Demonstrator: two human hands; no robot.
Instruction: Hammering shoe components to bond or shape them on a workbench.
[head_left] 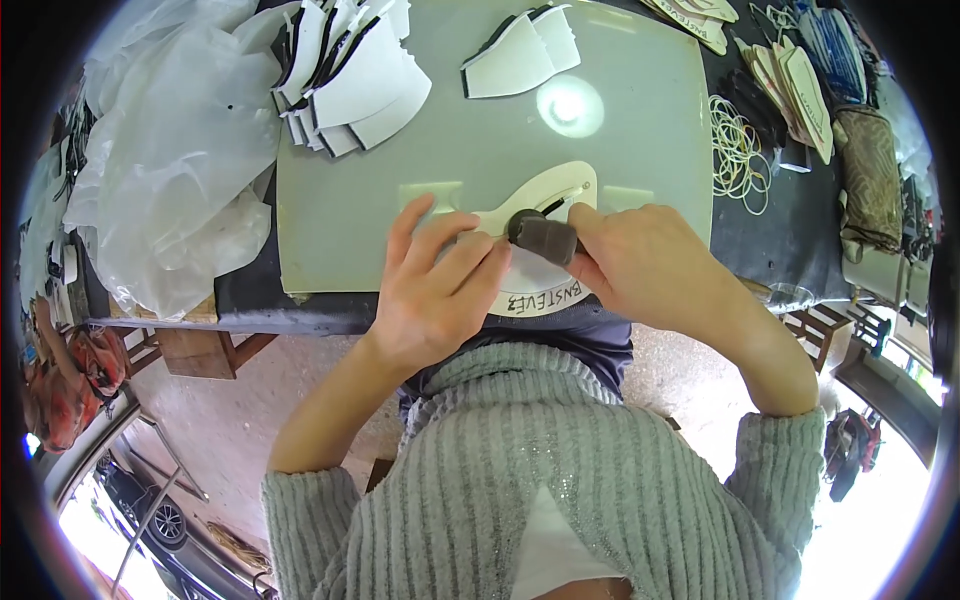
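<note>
My left hand (435, 285) lies flat with spread fingers on a pale, cream-coloured pattern piece (540, 245) and presses it down; this hand grasps nothing, it only holds the piece in place. My right hand (650, 265) is clenched around a short tool with a thick dark handle (545, 238), whose tip I cannot see because my fingers cover it. The pattern piece sits near the front edge of the grey-green cutting mat (350, 200), and its rounded lower end hangs a little over that edge toward me.

I judge that the work is in the middle. At 11 o'clock from my hands there is a big pile of white cut pieces with dark edges (350, 75), and at 12 o'clock a smaller group of the same white pieces (520, 55), so many pieces look finished already. The piece under my hands is the one in work now; whether its outline is complete I cannot tell, as my hands hide most of it.

At 2 o'clock, on the dark desk (770, 240) beside the mat, lie loose rubber bands (735, 150) and a fan of tan shaped pieces (795, 95). At 10 o'clock a heap of clear plastic sheet (170, 160) lies over the desk corner.
</note>
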